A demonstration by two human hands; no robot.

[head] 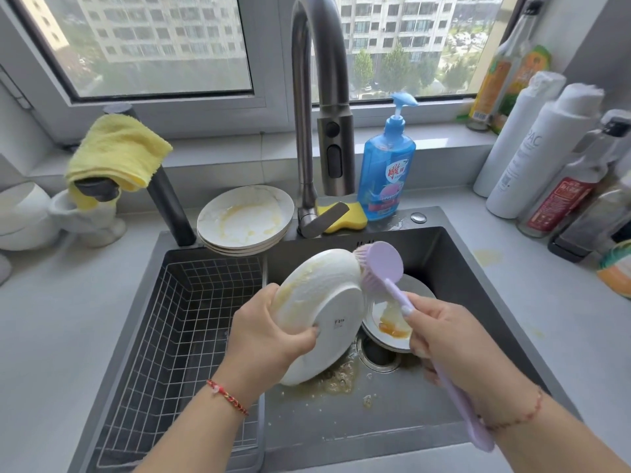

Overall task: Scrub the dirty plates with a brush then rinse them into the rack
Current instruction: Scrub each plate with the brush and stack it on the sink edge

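At the frame's center, the left hand (269,331) is gripping a tilted white plate (321,315) over the sink (478,285) (underside facing the camera). The right hand (454,339) is clutching a purple brush (379,264), bristles touching the plate's upper rim; the wire rack (177,322) is sitting lower left.

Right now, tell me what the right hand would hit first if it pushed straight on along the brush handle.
Probably the white plate held by the left hand: the right hand points the purple brush up-left, its head already at that plate's rim. Depth is unclear.
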